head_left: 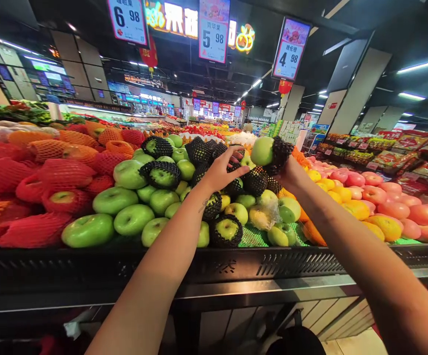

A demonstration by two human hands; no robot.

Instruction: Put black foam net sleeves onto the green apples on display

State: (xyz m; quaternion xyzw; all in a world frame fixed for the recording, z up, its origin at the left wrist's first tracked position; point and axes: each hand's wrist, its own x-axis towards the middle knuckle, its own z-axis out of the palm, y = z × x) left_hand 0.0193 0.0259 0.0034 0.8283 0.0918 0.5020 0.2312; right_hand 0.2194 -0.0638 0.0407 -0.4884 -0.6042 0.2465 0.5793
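Note:
My right hand grips a green apple above the fruit pile. A black foam net covers the apple's right side, and its left side is bare. To the left, my left hand hovers over the pile with thumb and fingers apart and curved. Black-netted apples lie just behind and below it; whether a fingertip touches one I cannot tell. Bare green apples fill the display below my arms, some in black nets, such as a netted apple near the front edge.
Red-netted fruit is heaped at the left. Oranges and pink-red fruit lie at the right. A clear plastic bag rests among the apples. The black slotted display rim runs along the front. Price signs hang overhead.

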